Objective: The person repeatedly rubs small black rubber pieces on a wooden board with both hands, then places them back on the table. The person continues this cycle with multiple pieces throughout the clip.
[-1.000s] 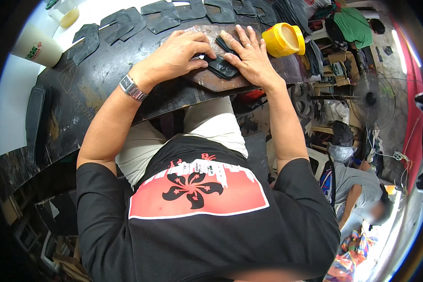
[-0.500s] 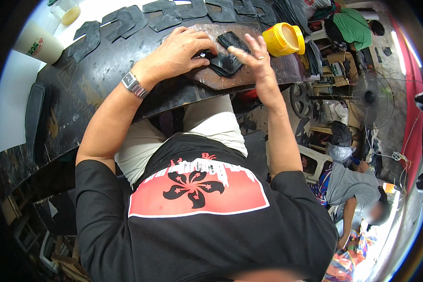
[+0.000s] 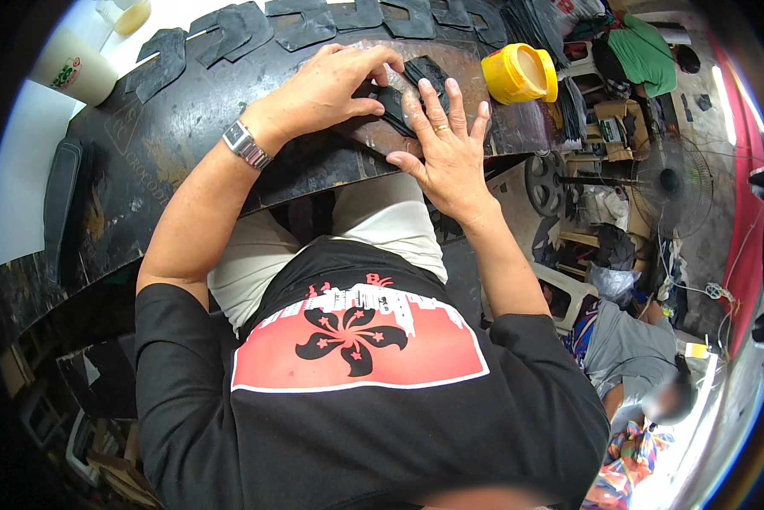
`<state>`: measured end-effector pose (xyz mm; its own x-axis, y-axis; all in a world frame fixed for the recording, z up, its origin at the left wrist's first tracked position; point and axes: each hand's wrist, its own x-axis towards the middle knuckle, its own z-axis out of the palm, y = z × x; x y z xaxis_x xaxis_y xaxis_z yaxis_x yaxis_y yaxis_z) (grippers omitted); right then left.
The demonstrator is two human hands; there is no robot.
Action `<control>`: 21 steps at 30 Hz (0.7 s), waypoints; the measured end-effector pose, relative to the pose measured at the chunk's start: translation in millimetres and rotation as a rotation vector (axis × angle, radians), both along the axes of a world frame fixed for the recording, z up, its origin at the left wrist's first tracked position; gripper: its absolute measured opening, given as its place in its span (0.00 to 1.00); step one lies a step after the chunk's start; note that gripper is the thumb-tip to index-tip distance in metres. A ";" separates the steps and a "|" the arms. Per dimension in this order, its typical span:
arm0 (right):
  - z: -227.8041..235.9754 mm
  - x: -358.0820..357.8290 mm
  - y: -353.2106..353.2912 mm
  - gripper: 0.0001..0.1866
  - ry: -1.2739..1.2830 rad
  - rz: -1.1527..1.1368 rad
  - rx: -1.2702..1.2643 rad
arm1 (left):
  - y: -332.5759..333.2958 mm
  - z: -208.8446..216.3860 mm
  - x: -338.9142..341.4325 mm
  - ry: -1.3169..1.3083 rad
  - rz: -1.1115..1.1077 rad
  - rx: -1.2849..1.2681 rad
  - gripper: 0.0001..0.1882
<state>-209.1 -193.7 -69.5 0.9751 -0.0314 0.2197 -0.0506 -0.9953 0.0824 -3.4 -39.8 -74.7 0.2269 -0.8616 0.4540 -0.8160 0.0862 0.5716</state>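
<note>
A small stack of black, leather-like pieces (image 3: 392, 112) lies on a worn brown board (image 3: 463, 76) at the bench edge. My left hand (image 3: 339, 89) bends over the stack from the left, thumb and fingers curled at its edge; the fingertips are partly hidden. My right hand (image 3: 446, 153) is spread wide, and its index finger lies over the right part of the stack. A separate black piece (image 3: 424, 68) lies just beyond the fingers. To the right stands an uncovered yellow tub (image 3: 514, 75) with tan contents.
Several black cut pieces (image 3: 301, 24) line the far side of the dark bench (image 3: 169, 127). At left stand a pale cup (image 3: 76, 68) and a black padded strip (image 3: 63, 204). A fan (image 3: 669, 180) and two other people are off to the right.
My right hand has come down and left onto the stack, its fingers now spread. My left hand's thumb and index finger have moved apart a little. The seated person at right has shifted.
</note>
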 end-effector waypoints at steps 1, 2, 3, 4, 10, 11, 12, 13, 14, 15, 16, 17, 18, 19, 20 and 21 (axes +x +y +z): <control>0.5 -0.3 1.7 0.44 0.005 0.015 0.006 | -0.2 0.0 -0.2 0.012 0.002 0.000 0.31; 1.7 0.5 1.6 0.44 0.017 0.031 0.054 | -0.2 0.1 -0.6 0.020 0.000 -0.009 0.31; 3.0 2.4 0.3 0.44 0.030 0.047 0.102 | -0.7 0.2 -0.6 0.032 0.000 0.003 0.31; 4.7 4.9 -1.8 0.44 0.041 0.063 0.150 | -1.2 0.6 -0.1 0.041 -0.003 0.006 0.31; 19.5 20.8 -31.4 0.33 0.019 0.104 0.772 | -0.7 1.0 -0.4 0.022 0.005 0.017 0.32; 16.4 21.5 -29.8 0.33 0.065 0.048 0.633 | -0.4 0.7 -0.6 0.011 0.008 0.013 0.33; 12.0 21.7 -26.4 0.34 0.098 0.010 0.482 | -0.3 0.3 -0.8 0.002 0.013 0.011 0.33; 5.7 21.0 -20.1 0.35 0.074 -0.003 0.372 | -0.2 -0.1 -1.0 -0.006 0.015 0.007 0.33; -0.2 20.0 -13.7 0.38 0.117 -0.072 0.243 | -0.2 -0.6 -1.1 -0.014 0.020 0.006 0.33; -3.2 17.0 -10.0 0.42 0.063 -0.058 0.154 | -0.3 -1.2 -1.7 -0.013 0.025 0.001 0.33; -5.4 14.3 -6.7 0.43 0.012 -0.036 0.123 | -0.4 -1.6 -1.9 -0.014 0.032 0.000 0.33; -6.5 11.4 -3.8 0.44 0.007 -0.052 0.093 | -0.6 -2.0 -2.1 -0.012 0.038 0.016 0.33; -6.5 8.2 -1.1 0.45 -0.020 -0.055 0.055 | -0.8 -2.3 -2.2 -0.001 0.032 0.001 0.33; -6.5 5.5 2.1 0.47 -0.002 -0.065 0.025 | -1.2 -2.4 -1.8 0.011 0.030 0.002 0.34; -5.7 2.8 4.6 0.47 0.019 -0.071 0.036 | -1.5 -2.5 -1.6 0.025 0.029 0.002 0.34; -4.9 0.6 7.2 0.47 0.020 -0.062 0.041 | -1.6 -2.5 -1.3 0.019 0.028 -0.006 0.34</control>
